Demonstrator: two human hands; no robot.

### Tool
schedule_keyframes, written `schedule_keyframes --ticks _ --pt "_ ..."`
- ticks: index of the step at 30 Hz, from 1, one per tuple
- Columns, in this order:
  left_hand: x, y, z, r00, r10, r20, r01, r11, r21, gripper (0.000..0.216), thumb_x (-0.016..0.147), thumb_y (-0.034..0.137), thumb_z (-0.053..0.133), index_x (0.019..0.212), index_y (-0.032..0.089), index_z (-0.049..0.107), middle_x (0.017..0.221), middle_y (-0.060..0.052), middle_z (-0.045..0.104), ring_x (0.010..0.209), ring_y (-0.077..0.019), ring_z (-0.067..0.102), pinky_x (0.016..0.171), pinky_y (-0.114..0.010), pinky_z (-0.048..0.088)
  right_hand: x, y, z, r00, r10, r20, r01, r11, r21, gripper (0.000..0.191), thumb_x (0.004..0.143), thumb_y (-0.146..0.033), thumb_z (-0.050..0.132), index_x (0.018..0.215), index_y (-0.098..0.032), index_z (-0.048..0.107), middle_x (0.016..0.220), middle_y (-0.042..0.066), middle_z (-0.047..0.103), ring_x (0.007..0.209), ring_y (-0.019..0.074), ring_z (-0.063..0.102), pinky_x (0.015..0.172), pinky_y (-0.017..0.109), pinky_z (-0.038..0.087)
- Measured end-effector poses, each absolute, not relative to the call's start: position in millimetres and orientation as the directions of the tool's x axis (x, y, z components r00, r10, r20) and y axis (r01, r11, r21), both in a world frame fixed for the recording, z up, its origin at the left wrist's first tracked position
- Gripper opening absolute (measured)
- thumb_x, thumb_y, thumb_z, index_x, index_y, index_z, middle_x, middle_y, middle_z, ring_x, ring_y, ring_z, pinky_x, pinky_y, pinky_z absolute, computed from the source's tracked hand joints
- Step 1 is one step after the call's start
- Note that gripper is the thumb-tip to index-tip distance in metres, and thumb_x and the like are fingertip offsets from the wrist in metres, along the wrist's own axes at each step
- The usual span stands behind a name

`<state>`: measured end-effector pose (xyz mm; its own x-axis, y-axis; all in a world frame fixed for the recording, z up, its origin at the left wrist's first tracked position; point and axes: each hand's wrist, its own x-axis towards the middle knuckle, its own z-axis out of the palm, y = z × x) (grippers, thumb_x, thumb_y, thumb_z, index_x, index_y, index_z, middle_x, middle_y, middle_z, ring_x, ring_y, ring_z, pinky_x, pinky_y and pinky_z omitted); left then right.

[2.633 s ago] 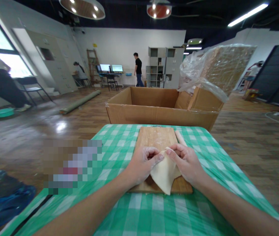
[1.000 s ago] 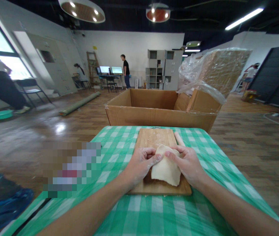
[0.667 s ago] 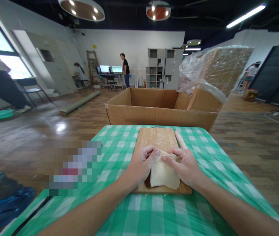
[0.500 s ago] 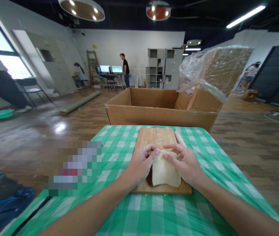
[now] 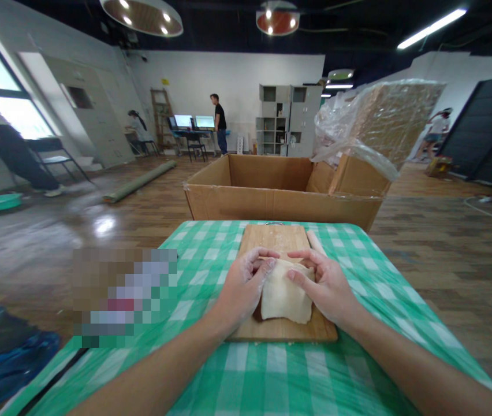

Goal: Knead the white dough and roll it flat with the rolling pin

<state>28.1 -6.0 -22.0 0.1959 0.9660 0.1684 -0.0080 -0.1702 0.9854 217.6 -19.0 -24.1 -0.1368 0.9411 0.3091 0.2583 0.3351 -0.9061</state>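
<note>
A pale, flat sheet of dough [image 5: 287,294] hangs from my fingers over a wooden cutting board [image 5: 272,236]. My left hand [image 5: 246,283], dusted with flour, pinches its upper left edge between thumb and fingers. My right hand [image 5: 326,286] grips the upper right part, thumb on the near face and fingers behind. Both hands are closed on the dough. A light-coloured rolling pin [image 5: 315,241] lies along the board's right side, partly hidden by my right hand.
A green-and-white checked cloth [image 5: 211,381] covers the table. Beyond its far edge stands a large open cardboard box [image 5: 280,202] with plastic-wrapped cardboard [image 5: 397,127]. A blurred-out item [image 5: 129,294] lies at left. Several people are farther back in the room.
The dough has shifted slightly left and up, its lower edge now higher over the board. My left hand has moved a little left; my right thumb still presses the dough.
</note>
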Motion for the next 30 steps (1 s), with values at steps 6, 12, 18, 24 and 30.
schedule_keyframes --ticks 6,12,18,24,30 --pt "27.3 -2.9 -20.0 0.193 0.972 0.137 -0.13 -0.113 0.985 0.035 0.083 0.045 0.074 0.103 0.018 0.062 0.084 -0.002 0.072 0.071 -0.0146 0.064 0.062 -0.023 0.047 218.2 -14.8 -31.5 -0.117 0.967 0.227 0.17 0.245 -0.954 0.036 0.086 -0.051 0.069 0.093 -0.016 0.075 0.075 0.004 0.071 0.064 0.0157 0.06 0.054 0.025 0.043" --pt "26.9 -1.9 -23.1 0.379 0.925 0.031 -0.068 -0.006 0.998 0.039 0.075 0.043 0.082 0.096 0.013 0.068 0.091 -0.008 0.075 0.083 -0.0211 0.068 0.07 -0.028 0.052 217.6 -15.1 -28.4 -0.044 0.972 0.233 0.124 0.236 -0.964 0.035 0.084 -0.05 0.071 0.089 -0.016 0.076 0.071 0.002 0.069 0.061 0.0142 0.057 0.052 0.024 0.04" --pt "24.6 -2.6 -24.2 0.388 0.921 0.036 0.055 -0.062 0.997 0.034 0.078 0.046 0.078 0.084 0.013 0.069 0.079 -0.004 0.07 0.07 -0.0165 0.062 0.057 -0.023 0.042 219.5 -16.4 -25.9 -0.156 0.938 0.309 0.262 0.34 -0.903 0.027 0.086 -0.044 0.07 0.082 -0.018 0.076 0.074 0.003 0.07 0.067 0.0163 0.06 0.058 0.026 0.044" --pt "28.0 -5.6 -25.3 0.507 0.862 -0.016 -0.037 0.04 0.999 0.043 0.076 0.049 0.08 0.1 0.014 0.071 0.089 -0.008 0.073 0.075 -0.0201 0.067 0.063 -0.026 0.05 220.9 -12.4 -28.2 0.0 0.954 0.3 0.195 0.294 -0.936 0.03 0.084 -0.047 0.07 0.083 -0.017 0.075 0.072 0.003 0.069 0.064 0.0163 0.058 0.055 0.025 0.042" --pt "27.0 -3.1 -26.3 0.446 0.895 0.021 -0.06 0.007 0.998 0.044 0.081 0.051 0.075 0.104 0.013 0.073 0.094 -0.01 0.075 0.078 -0.0215 0.069 0.066 -0.029 0.053 217.3 -9.3 -26.6 -0.059 0.979 0.195 -0.012 0.195 -0.981 0.044 0.076 -0.056 0.076 0.095 -0.017 0.071 0.086 0.008 0.074 0.072 0.0204 0.067 0.06 0.029 0.051"
